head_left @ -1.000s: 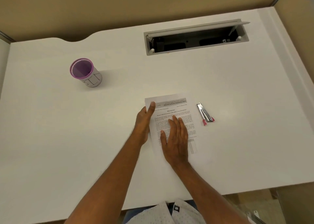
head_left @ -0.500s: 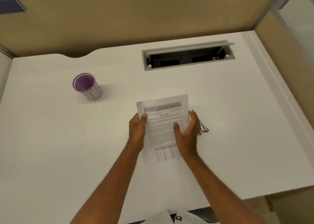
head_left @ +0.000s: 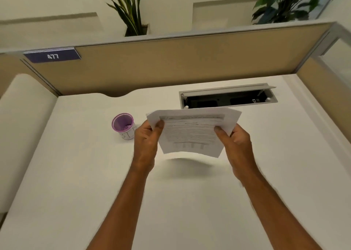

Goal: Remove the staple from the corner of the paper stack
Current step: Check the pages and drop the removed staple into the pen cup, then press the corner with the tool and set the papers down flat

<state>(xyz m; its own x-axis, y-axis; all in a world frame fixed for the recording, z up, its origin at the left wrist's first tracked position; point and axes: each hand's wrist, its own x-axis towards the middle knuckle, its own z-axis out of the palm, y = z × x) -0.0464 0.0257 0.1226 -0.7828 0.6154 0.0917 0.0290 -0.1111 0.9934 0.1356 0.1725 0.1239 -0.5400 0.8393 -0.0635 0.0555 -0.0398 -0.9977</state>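
Note:
The paper stack [head_left: 191, 132] is a few white printed sheets, held in the air above the white desk [head_left: 190, 202] with its shadow below. My left hand [head_left: 147, 139] pinches its left edge near the top corner, thumb on top. My right hand [head_left: 234, 141] pinches the right edge the same way. The sheets bow slightly downward between the hands. The staple is too small to make out. The staple remover seen earlier is hidden, out of sight behind the paper or my right hand.
A purple-rimmed pen cup [head_left: 124, 125] stands just left of my left hand. An open grey cable tray [head_left: 228, 96] is set into the desk behind the paper. Beige partition panels [head_left: 171, 67] enclose the back and right side, with plants beyond.
Both hands have taken hold of the paper stack by its side edges and lifted it off the desk. The head camera tilted upward, bringing the partition and plants into view.

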